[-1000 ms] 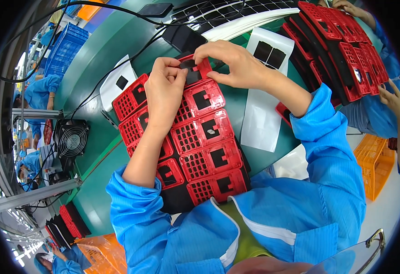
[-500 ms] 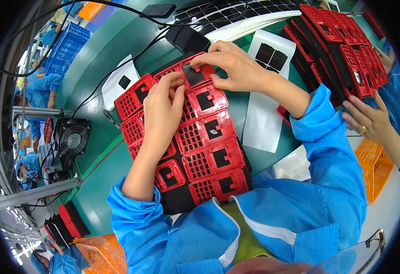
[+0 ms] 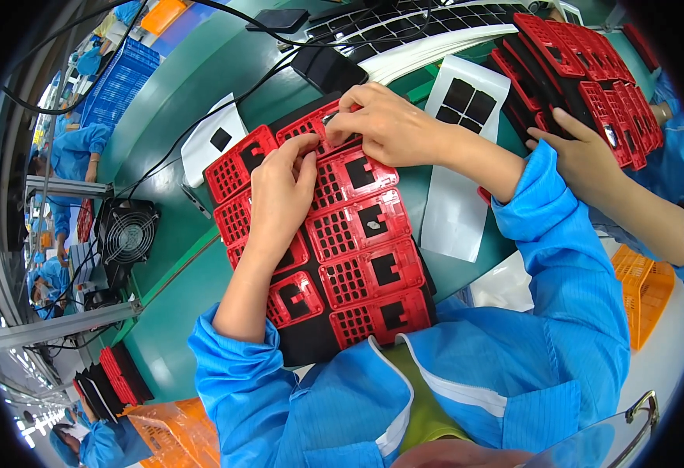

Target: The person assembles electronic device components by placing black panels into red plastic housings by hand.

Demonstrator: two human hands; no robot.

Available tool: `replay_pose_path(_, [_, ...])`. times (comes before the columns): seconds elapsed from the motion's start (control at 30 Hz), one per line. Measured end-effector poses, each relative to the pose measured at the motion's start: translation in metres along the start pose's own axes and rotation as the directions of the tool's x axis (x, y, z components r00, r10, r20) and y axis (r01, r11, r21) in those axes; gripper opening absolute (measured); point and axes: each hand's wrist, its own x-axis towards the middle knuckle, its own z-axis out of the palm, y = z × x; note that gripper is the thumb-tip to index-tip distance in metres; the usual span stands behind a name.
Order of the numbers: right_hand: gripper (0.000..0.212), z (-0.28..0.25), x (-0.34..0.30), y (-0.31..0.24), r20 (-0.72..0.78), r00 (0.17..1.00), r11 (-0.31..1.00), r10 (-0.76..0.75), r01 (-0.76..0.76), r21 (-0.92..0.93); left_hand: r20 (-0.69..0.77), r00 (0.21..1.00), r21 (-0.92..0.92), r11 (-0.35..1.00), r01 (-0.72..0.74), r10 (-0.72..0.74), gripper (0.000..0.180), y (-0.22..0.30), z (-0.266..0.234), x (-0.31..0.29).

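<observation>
left hand (image 3: pixel 279 204) covering red frames (image 3: pixel 237 222), co-worker's hand (image 3: pixel 584 160) cut off

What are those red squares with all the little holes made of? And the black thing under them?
The red grid frames look like moulded hard plastic: glossy, with crisp, even holes. The black sheet beneath looks matte and soft, maybe foam or rubber; hard to tell for sure.

A green bench (image 3: pixel 178 101) bears a black tray of red frames (image 3: pixel 357 257), white sheets (image 3: pixel 459 210), cables (image 3: pixel 225 101).
</observation>
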Motion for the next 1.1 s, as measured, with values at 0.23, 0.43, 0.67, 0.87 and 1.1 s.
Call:
replay_pose_path(0.23, [0.041, 0.011, -0.007, 0.001, -0.159, 0.986, 0.997, 0.046, -0.056, -0.06, -0.007, 1.0, -0.013, 1.0, -0.025, 0.025, 0.024, 0.0, 0.002, 0.002])
replay_pose_path(0.43, [0.046, 0.001, -0.004, 0.002, -0.203, 0.973, 0.99, 0.112, -0.126, -0.059, -0.067, 0.992, -0.062, 0.992, -0.107, 0.103, 0.024, 0.003, 0.0, 0.004])
replay_pose_path(0.67, [0.077, -0.05, -0.107, 0.001, -0.478, 0.578, 0.538, 0.661, -0.81, -0.235, -0.023, 0.995, -0.105, 0.989, -0.101, 0.1, 0.025, 0.01, -0.022, 0.003])
replay_pose_path(0.87, [0.093, -0.038, -0.122, -0.005, -0.372, 0.448, 0.427, 0.813, -0.893, -0.143, 0.054, 0.983, -0.163, 0.973, -0.165, 0.175, 0.021, 0.033, -0.01, 0.008])
replay_pose_path(1.1, [0.095, -0.019, -0.118, 0.02, -0.226, 0.513, 0.525, 0.828, -0.851, -0.007, 0.134, 0.967, -0.161, 0.967, -0.196, 0.218, 0.019, 0.047, -0.004, 0.004])
